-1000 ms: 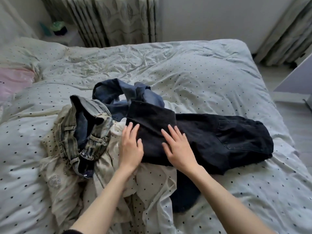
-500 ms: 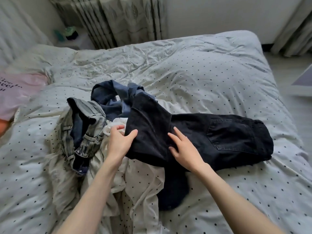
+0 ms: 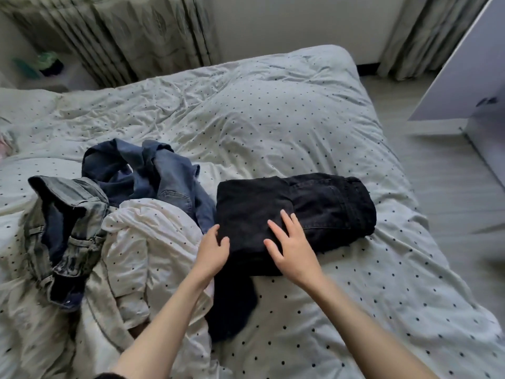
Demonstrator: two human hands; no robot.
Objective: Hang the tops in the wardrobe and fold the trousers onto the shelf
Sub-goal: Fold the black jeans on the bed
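Black trousers (image 3: 322,206) lie folded into a thick block on the dotted bed cover (image 3: 273,119). My right hand (image 3: 291,248) presses flat on the fold's near part, fingers spread. At the block's left edge my left hand (image 3: 211,253) touches it with relaxed fingers. To the left lie crumpled blue jeans (image 3: 153,173), a pair of washed grey jeans (image 3: 62,222) and a white dotted top (image 3: 147,242). A dark piece of cloth (image 3: 232,305) sticks out from under the black block toward me.
An open white wardrobe door (image 3: 464,67) stands at the right, beyond the bed's edge, over a grey floor (image 3: 451,173). Curtains (image 3: 123,36) hang behind the bed. A small side table (image 3: 35,75) with green items sits at the far left.
The raised left end of the black trousers has been folded over to the right onto the rest, making a compact block. Both hands moved right with it and now lie on top.
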